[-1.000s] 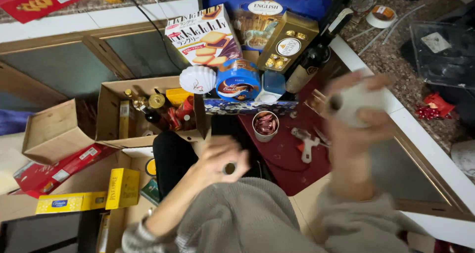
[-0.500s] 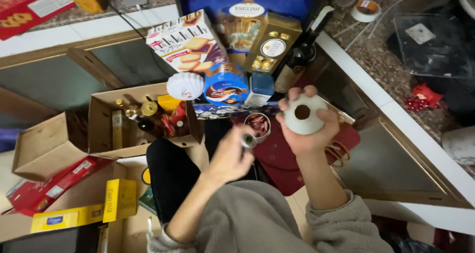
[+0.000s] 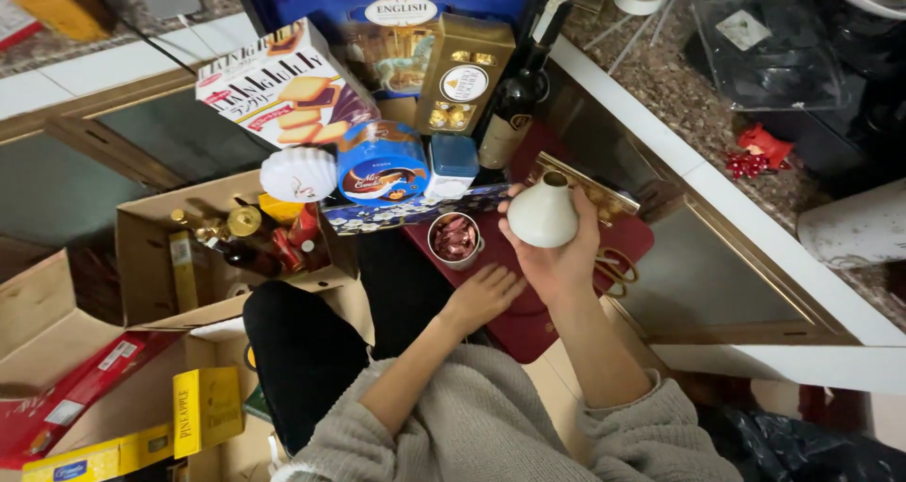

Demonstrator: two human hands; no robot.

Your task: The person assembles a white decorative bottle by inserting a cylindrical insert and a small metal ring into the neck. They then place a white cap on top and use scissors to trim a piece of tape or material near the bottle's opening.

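Note:
My right hand (image 3: 564,256) grips a small white ceramic bottle (image 3: 542,212) with a narrow open neck, held upright above a dark red tray (image 3: 538,312). My left hand (image 3: 483,293) rests palm down on that tray, fingers spread, just below a small metal tin (image 3: 454,240) of pink wrapped sweets. Whether anything lies under the left palm is hidden. Beyond the hands stand a round blue biscuit tin (image 3: 382,163), a small blue box (image 3: 453,161), a dark wine bottle (image 3: 514,105) and a gold chocolate box (image 3: 462,74).
An open cardboard box (image 3: 156,256) with small bottles sits to the left, more cartons and a yellow box (image 3: 208,408) nearer me. A biscuit carton (image 3: 283,86) and large blue gift box (image 3: 396,10) stand behind. A stone counter (image 3: 698,114) runs along the right, with scissors (image 3: 618,267) on the tray.
My right hand has turned the white bottle from neck toward me to upright and lowered it. My left hand has dropped from beside the bottle onto the red tray.

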